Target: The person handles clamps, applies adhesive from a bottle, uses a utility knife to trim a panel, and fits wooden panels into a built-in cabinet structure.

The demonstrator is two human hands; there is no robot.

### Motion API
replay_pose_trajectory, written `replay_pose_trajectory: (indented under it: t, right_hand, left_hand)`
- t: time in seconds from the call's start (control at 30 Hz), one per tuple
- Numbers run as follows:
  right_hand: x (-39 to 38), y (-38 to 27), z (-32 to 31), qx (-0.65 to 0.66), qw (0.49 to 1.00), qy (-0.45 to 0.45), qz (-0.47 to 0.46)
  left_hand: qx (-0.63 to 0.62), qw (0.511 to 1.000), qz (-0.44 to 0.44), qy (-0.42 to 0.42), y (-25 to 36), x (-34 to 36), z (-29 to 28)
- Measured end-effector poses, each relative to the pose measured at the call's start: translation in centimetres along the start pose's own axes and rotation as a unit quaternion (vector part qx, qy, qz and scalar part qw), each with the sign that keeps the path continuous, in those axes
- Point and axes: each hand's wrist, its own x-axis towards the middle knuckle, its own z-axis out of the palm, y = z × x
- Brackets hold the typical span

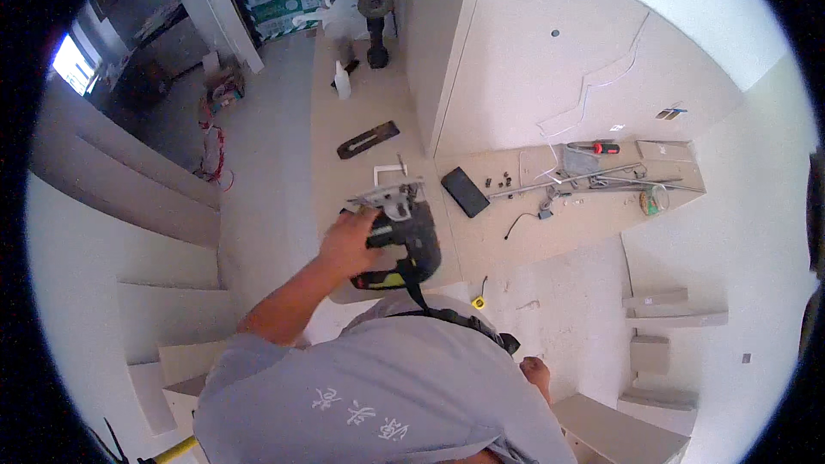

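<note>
My left hand [348, 243] is wrapped round a black jigsaw [423, 236] with a yellow-green patch. The saw's metal base plate [391, 199] faces away from me, and its thin blade points up past a white square frame [389, 174] on the board. Low on the right, my right hand [534, 369] hangs beside my body with curled fingers, and no object shows in it. Beyond the saw lies a long dark tool with a slot [368, 140]. To its right rests a flat black box [465, 192].
On the beige bench [490, 245] lie metal rods [593, 177], a red-handled screwdriver [607, 148], small fittings and a jar [653, 199]. A black power tool with a disc [375, 27] and a white bottle [342, 82] stand farther off. A yellow tape measure [479, 302] is near my waist.
</note>
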Motion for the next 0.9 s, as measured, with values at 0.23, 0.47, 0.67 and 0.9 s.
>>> replay_pose_trajectory:
  t: [0.23,0.47,0.67,0.9]
  right_hand:
    - [-0.9,0.7,0.9,-0.021,0.999,0.005,-0.047]
    - [-1.2,7.2,5.4,-0.063,0.998,-0.012,0.015]
    - [-2.8,10.1,6.1,-0.031,0.997,0.002,0.074]
    - [-4.9,4.0,3.1,-0.035,0.997,-0.027,0.069]
  left_hand:
    - [0.024,0.995,-0.021,0.098,-7.5,6.9,-5.9]
    - [0.039,0.993,0.024,0.107,-13.6,17.0,-5.8]
    - [0.019,0.996,0.030,0.076,-15.5,24.3,-4.6]
    - [-0.005,0.995,0.071,0.067,-17.0,29.4,-4.0]
